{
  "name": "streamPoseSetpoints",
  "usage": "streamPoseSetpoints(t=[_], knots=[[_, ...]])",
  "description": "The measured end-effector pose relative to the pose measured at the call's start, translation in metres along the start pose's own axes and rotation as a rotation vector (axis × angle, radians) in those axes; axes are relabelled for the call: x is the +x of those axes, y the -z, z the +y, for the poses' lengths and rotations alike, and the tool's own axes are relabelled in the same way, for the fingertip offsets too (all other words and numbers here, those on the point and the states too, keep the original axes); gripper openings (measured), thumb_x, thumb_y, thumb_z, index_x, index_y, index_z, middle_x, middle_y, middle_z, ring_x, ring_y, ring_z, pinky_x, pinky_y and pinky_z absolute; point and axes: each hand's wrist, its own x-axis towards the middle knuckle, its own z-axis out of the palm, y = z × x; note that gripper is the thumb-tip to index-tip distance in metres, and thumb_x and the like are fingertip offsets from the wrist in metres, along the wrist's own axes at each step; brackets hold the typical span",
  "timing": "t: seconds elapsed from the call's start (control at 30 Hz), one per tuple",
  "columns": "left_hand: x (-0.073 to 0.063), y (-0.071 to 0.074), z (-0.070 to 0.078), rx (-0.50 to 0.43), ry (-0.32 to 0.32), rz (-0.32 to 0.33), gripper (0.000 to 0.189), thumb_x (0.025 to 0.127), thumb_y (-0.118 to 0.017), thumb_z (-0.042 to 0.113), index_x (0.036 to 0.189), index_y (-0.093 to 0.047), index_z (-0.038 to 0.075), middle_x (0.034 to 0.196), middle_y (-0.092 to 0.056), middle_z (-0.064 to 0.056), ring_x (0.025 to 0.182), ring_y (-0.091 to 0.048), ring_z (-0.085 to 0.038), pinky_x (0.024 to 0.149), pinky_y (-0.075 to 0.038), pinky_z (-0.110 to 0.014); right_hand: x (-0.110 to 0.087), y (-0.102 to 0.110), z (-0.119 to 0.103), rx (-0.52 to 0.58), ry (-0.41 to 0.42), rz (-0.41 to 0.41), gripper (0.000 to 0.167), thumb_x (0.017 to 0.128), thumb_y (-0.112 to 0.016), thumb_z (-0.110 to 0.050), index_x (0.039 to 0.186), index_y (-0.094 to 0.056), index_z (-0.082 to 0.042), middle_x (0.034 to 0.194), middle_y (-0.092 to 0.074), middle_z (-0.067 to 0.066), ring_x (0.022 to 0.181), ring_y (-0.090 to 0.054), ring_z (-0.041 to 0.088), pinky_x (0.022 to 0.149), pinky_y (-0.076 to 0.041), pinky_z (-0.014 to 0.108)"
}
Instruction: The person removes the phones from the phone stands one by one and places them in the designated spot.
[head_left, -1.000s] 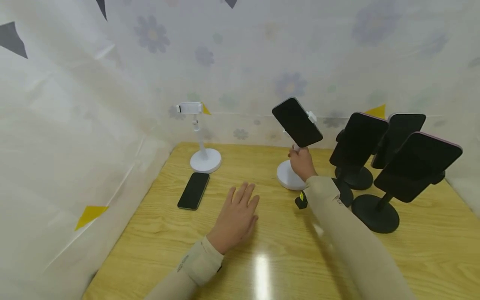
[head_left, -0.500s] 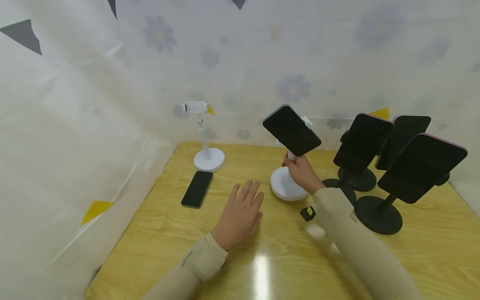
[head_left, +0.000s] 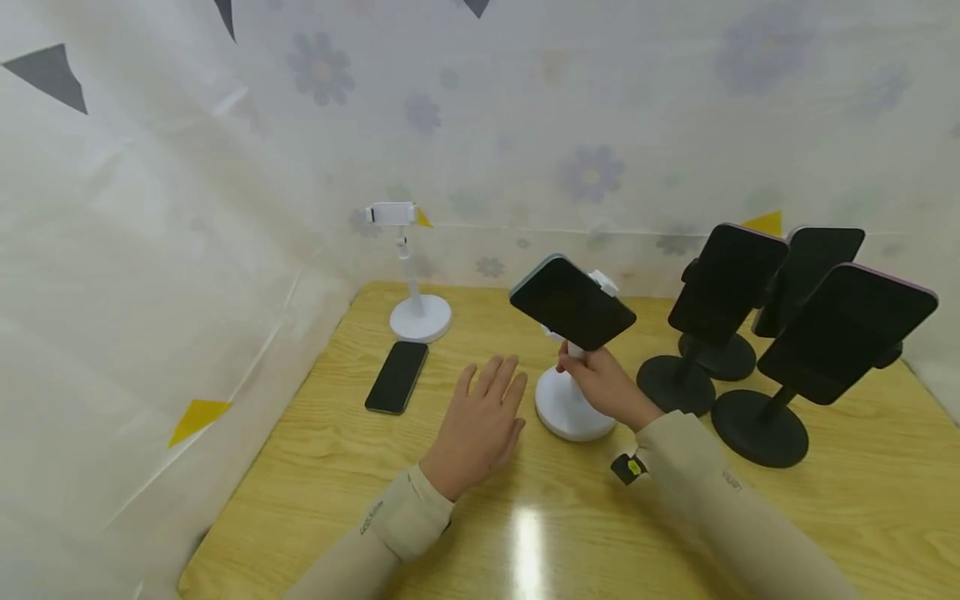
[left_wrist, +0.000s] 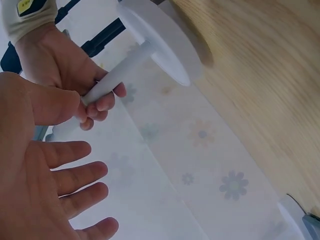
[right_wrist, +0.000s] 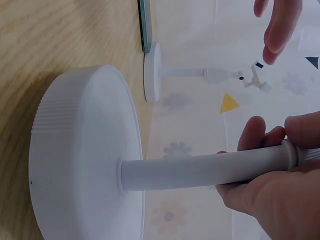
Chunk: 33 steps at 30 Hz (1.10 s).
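My right hand (head_left: pixel 606 385) grips the pole of a white phone stand (head_left: pixel 572 415), with the fingers wrapped below its clamp. A dark-screened phone (head_left: pixel 573 304) sits tilted in that clamp. In the right wrist view, the round white base (right_wrist: pixel 107 150) is large and close over the wood surface. My left hand (head_left: pixel 480 425) is held palm down above the table, fingers spread and holding nothing. Left of it lies another phone (head_left: pixel 397 377), screen up. Behind that phone stands a second white stand (head_left: pixel 420 318) whose clamp (head_left: pixel 392 214) holds no phone.
At the right, black stands (head_left: pixel 761 429) hold three phones, including a front phone (head_left: pixel 847 333) and a left phone (head_left: pixel 726 283). A flower-patterned sheet (head_left: pixel 480 125) hangs behind the wooden table (head_left: pixel 315 467), continuing down its left side.
My right hand has brought the white stand with its phone toward me and slightly left; the phone is lower and tilted flatter. The left hand has barely moved.
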Motion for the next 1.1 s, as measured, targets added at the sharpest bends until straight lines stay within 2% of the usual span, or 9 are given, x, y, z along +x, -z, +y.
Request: streamPoseSetpoints(t=[0.27,0.47,0.6,0.77,0.97,1.1], knots=[[-0.002,0.002,0.000,-0.041,0.006,0.056,0.056,0.091,-0.067,0.038,0.137,-0.052,0.010,0.148,-0.050,-0.010,0.136,-0.047,-0.026,0.107,-0.043,-0.048,-0.016,-0.008,-0.005,0.032,-0.010,-0.023,0.012,0.104,-0.048,-0.010,0.108,-0.052,0.000,0.099,-0.060,0.015,0.097,-0.061,0.031,0.086,-0.044,0.037],[-0.002,0.001,0.002,-0.079,0.012,0.045,0.055,0.091,-0.068,0.037,0.136,-0.052,0.010,0.148,-0.050,-0.010,0.136,-0.046,-0.026,0.107,-0.042,-0.048,-0.028,-0.013,-0.006,0.047,-0.024,-0.054,0.013,0.104,-0.047,-0.009,0.113,-0.052,-0.001,0.104,-0.059,0.015,0.095,-0.061,0.024,0.086,-0.046,0.038],[-0.002,0.002,0.002,-0.081,0.010,0.052,0.054,0.091,-0.067,0.037,0.135,-0.052,0.010,0.147,-0.051,-0.010,0.136,-0.047,-0.027,0.107,-0.042,-0.048,-0.033,-0.014,-0.009,0.041,-0.019,-0.069,0.012,0.103,-0.047,-0.007,0.111,-0.053,0.000,0.103,-0.059,0.015,0.094,-0.060,0.021,0.086,-0.046,0.037],[-0.001,0.002,0.003,-0.087,0.005,0.056,0.052,0.092,-0.067,0.037,0.135,-0.053,0.010,0.146,-0.051,-0.009,0.136,-0.047,-0.026,0.106,-0.042,-0.047,-0.036,-0.016,-0.007,0.058,-0.021,-0.065,0.013,0.104,-0.048,-0.011,0.112,-0.052,-0.001,0.101,-0.059,0.013,0.094,-0.060,0.024,0.085,-0.046,0.036],[-0.002,0.003,0.005,-0.095,0.000,0.045,0.051,0.092,-0.066,0.037,0.135,-0.053,0.011,0.146,-0.051,-0.009,0.136,-0.046,-0.027,0.106,-0.043,-0.048,-0.038,-0.017,-0.002,0.086,-0.028,-0.057,0.013,0.104,-0.048,-0.012,0.110,-0.052,0.000,0.103,-0.057,0.013,0.093,-0.060,0.014,0.087,-0.047,0.030],[-0.002,0.003,0.006,-0.103,0.001,0.043,0.051,0.092,-0.066,0.037,0.134,-0.054,0.011,0.146,-0.051,-0.010,0.136,-0.047,-0.027,0.106,-0.042,-0.048,-0.037,-0.017,-0.001,0.085,-0.016,-0.047,0.013,0.104,-0.048,-0.011,0.109,-0.053,-0.001,0.102,-0.058,0.013,0.092,-0.061,0.013,0.087,-0.047,0.030]])
